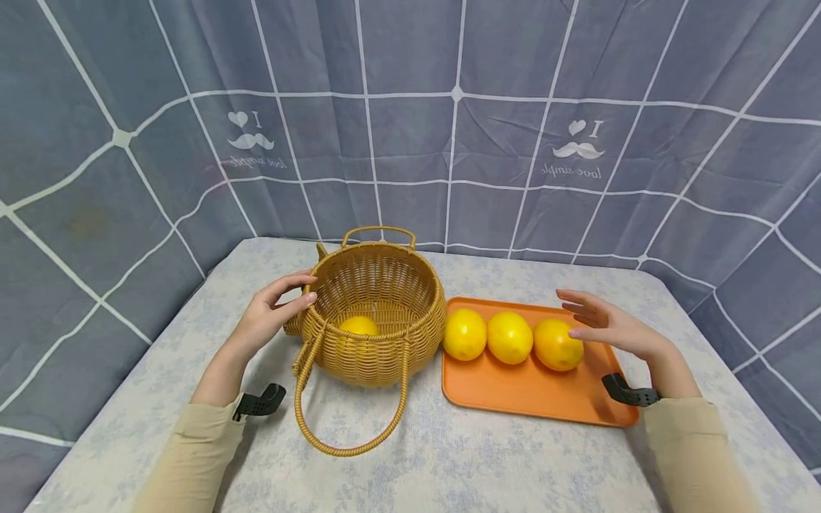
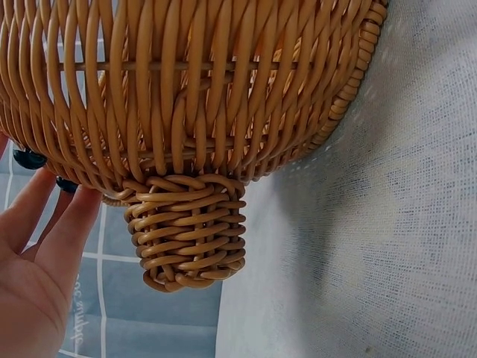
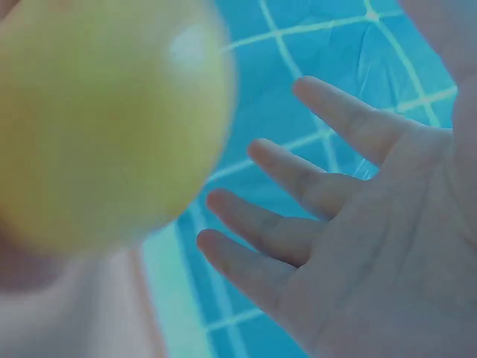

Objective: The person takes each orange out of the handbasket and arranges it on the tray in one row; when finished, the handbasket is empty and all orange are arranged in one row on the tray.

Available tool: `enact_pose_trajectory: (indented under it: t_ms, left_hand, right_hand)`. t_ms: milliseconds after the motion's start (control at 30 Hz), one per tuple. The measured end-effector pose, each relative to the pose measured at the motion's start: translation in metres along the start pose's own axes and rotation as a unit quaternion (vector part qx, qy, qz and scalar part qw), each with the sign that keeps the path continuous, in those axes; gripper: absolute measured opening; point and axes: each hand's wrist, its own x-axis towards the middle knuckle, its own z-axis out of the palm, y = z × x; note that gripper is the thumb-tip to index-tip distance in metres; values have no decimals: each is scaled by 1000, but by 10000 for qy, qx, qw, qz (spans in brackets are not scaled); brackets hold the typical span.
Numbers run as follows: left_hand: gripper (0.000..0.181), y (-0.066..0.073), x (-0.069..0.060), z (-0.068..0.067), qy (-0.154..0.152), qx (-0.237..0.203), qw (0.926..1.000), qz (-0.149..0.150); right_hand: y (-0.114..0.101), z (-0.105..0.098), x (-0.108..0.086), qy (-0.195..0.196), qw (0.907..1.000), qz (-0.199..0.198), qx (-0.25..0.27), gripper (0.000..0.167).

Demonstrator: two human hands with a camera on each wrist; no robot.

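My left hand (image 1: 264, 317) holds the left rim of a round wicker basket (image 1: 368, 360), with thumb and fingertips at the edge. In the left wrist view, the basket's woven spout (image 2: 190, 235) juts out beside that hand's fingers (image 2: 71, 231). One round yellow fruit (image 1: 359, 326) lies inside the basket. My right hand (image 1: 618, 328) hovers with spread, nearly straight fingers by the rightmost of three yellow fruits (image 1: 558, 345) on an orange tray (image 1: 513, 395). In the right wrist view, a blurred yellow fruit (image 3: 112, 127) appears apart from the fingers (image 3: 328, 119).
Two more yellow fruits, a middle one (image 1: 509, 338) and a left one (image 1: 465, 334), sit in a row on the tray. The basket's front handle (image 1: 349, 450) hangs toward me; its back handle (image 1: 378, 228) stands up. A grey checked curtain (image 1: 410, 142) borders the table (image 1: 321, 484).
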Motion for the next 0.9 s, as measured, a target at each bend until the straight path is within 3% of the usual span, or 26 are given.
enact_pose_trajectory:
  t_ms: [200, 333, 700, 900]
  left_hand:
    - [40, -1, -1, 0, -28, 35, 10000, -2]
    - [39, 0, -1, 0, -15, 26, 10000, -15]
    - [41, 0, -1, 0, -7, -22, 10000, -48]
    - [42, 0, -1, 0, -20, -7, 10000, -62]
  right_hand:
    - [-50, -10, 33, -371, 9978, -540, -35, 63]
    - [-90, -6, 62, -710, 9943, -791, -99, 59]
    - [-170, 37, 138, -1794, 9757, -1224, -293, 54]
    - [-196, 66, 176, -2421, 9629, -1101, -446, 56]
